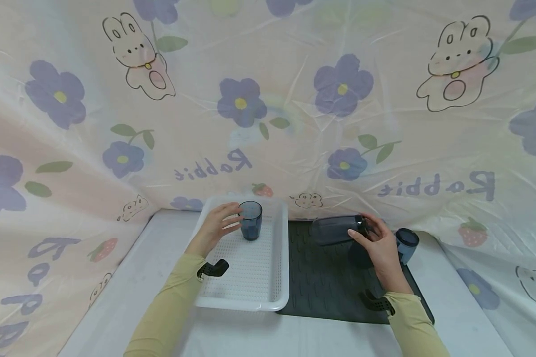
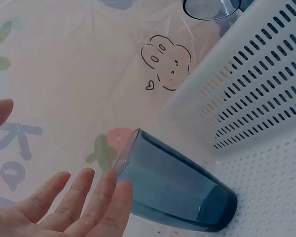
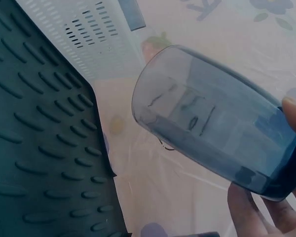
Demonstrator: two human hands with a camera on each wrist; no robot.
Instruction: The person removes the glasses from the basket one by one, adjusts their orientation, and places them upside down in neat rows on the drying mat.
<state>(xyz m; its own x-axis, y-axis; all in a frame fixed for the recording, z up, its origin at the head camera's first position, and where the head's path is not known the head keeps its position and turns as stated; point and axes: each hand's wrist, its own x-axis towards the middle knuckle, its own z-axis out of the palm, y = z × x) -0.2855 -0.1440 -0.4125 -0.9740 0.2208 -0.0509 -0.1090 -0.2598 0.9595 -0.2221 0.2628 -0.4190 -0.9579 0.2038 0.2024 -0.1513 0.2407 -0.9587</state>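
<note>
In the head view a clear blue drinking glass [image 1: 251, 225] stands upright in the white perforated basket [image 1: 238, 303]. My left hand [image 1: 216, 227] is at its left, fingers extended and thumb apart. The left wrist view has those fingertips [image 2: 124, 190] at the rim of the glass [image 2: 175, 185]; whether they touch cannot be told. Over the dark mat, my right hand [image 1: 380, 245] grips a second blue glass [image 1: 337, 230] by its base end. That glass [image 3: 212, 118] lies nearly sideways, its mouth pointing left toward the basket.
A third blue glass [image 1: 406, 244] stands at the mat's right edge, dark end up. Beneath the held glass, a dark round shape [image 1: 359, 255] is partly hidden. The black ridged mat [image 1: 326, 292] adjoins the basket's right side. A patterned plastic sheet [image 1: 290, 129] hangs behind.
</note>
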